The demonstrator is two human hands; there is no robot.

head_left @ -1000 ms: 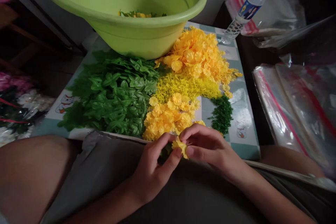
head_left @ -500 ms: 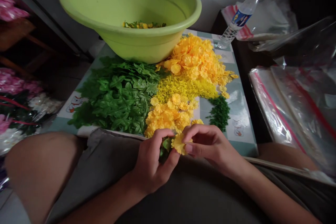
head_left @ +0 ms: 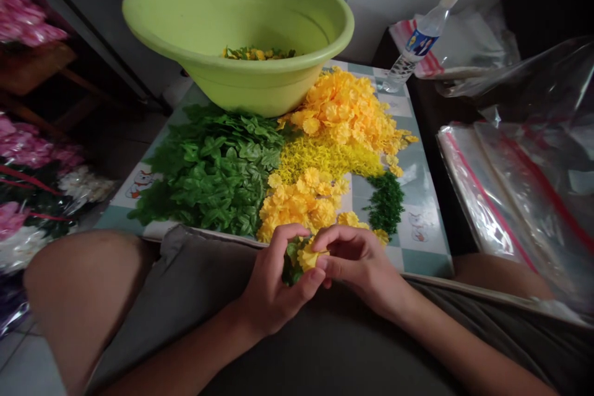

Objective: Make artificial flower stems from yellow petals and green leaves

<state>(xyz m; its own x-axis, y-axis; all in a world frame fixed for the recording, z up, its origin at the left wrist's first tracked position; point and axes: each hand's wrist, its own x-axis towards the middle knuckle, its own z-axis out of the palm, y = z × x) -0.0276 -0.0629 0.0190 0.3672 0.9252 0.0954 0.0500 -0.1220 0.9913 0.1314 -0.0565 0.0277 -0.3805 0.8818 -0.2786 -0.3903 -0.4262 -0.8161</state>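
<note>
A green basin (head_left: pixel 241 83) stands far, beyond the leaf pile (head_left: pixel 213 179). Near the table (head_left: pixel 427 253), the right hand (head_left: pixel 364 263) pinches the yellow flower (head_left: pixel 308 257), petals leftward; long axis and grip of left hand (head_left: pixel 265 288) cannot be determined.

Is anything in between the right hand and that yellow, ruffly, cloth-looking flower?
Nothing visible: the right hand is right at the yellow, ruffled, cloth-like flower, its thumb against the edge. The small, green, leafy pieces show on the flower's other side, beside the left hand, so they don't block it.
</note>
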